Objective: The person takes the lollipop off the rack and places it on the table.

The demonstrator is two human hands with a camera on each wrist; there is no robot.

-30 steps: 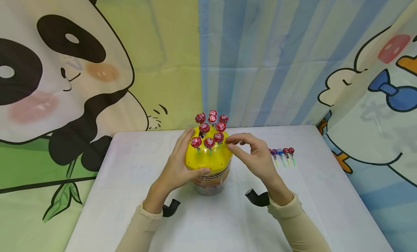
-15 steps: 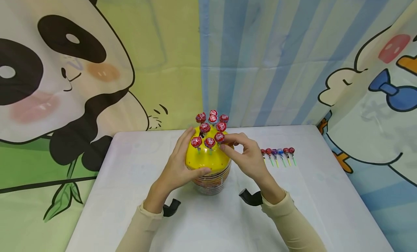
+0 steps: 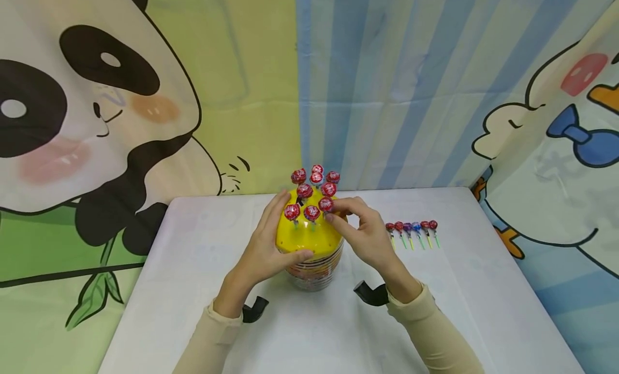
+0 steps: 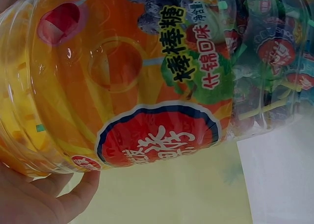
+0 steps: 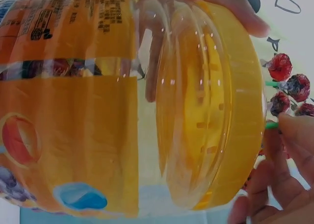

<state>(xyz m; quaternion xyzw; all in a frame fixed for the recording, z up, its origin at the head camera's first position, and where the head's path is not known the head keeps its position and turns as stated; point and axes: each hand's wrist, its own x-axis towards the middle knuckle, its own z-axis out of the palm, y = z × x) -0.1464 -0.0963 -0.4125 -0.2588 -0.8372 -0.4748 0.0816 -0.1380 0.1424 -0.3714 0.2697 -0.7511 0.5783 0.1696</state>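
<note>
A clear plastic jar (image 4: 147,94) of lollipops with an orange printed label stands upright on the table. Its yellow lid (image 3: 301,239) has small holes, and several red-wrapped lollipops stick up from it. My left hand (image 3: 263,247) grips the lid's left side, thumb in front and fingers behind. At the lid's right side my right hand (image 3: 368,235) pinches one red lollipop (image 3: 326,204) between thumb and forefinger. In the right wrist view its green stick (image 5: 272,125) meets the lid's top, between the lid and the fingertips.
To the right, a row of several lollipops (image 3: 417,227) with red, purple and blue wrappers lies on the white table (image 3: 483,288). Printed cloth with a panda (image 3: 164,175) and a duck hangs behind. A black curved piece (image 3: 371,293) sits at each wrist.
My right hand has moved left to the rightmost front lollipop and now pinches it, uncovering more of the row on the table. My left hand keeps its grip on the lid.
</note>
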